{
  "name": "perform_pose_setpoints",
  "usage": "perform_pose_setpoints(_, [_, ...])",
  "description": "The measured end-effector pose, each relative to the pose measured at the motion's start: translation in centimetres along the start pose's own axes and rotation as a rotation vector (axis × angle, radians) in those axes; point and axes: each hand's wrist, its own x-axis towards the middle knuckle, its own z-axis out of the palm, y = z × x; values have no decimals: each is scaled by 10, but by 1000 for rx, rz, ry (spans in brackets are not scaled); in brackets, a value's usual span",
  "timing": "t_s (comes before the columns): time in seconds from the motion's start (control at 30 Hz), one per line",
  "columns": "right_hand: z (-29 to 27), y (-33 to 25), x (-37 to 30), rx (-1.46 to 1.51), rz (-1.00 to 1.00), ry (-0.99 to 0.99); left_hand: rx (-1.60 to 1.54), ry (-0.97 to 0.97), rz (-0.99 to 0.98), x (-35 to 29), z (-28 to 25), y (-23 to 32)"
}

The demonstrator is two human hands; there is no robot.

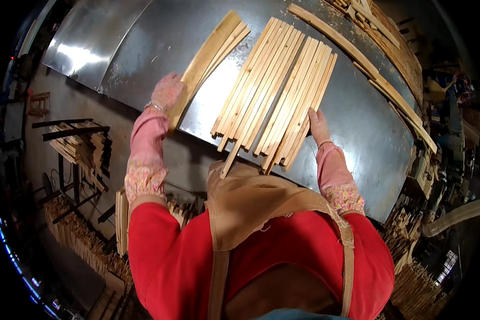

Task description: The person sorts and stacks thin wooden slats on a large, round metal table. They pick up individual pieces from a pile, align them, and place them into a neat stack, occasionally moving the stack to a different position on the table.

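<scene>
My left hand [169,92] curls its fingers on the outer edge of a wide wooden board [205,48] at the left of the metal table. Thinner strips [225,49] lie against that board's inner side. In the middle, pale wooden strips [256,80] lie side by side in a flat row, with a narrow gap dividing them into two groups. Their near ends are uneven, and a few stick out past the table's front edge. Against the right side of this row rests my right hand [319,127], fingers stretched out and nothing enclosed in them.
The shiny metal table [357,128] has a long wooden strip [352,48] and other pieces along its far right side. Stacked wood on a dark frame [82,146] stands at the left. More bundled strips [80,229] are below. A ribbed hose [456,217] is at right.
</scene>
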Motion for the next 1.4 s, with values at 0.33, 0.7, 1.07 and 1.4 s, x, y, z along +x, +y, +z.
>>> perform_pose_setpoints(0.33, [-1,10,19,-188,148,-26,-637,-45,-613,32,-46,164])
perform_pose_setpoints(0.7, [20,-70,41,473,87,-215,-648,-18,-672,36,-67,165])
perform_pose_setpoints(1.07, [195,-232,82,551,-86,-340,-580,48,-707,19,-72,-87])
perform_pose_setpoints(1.4, [287,-346,74,406,-55,-354,-503,18,-666,-3,-63,-275])
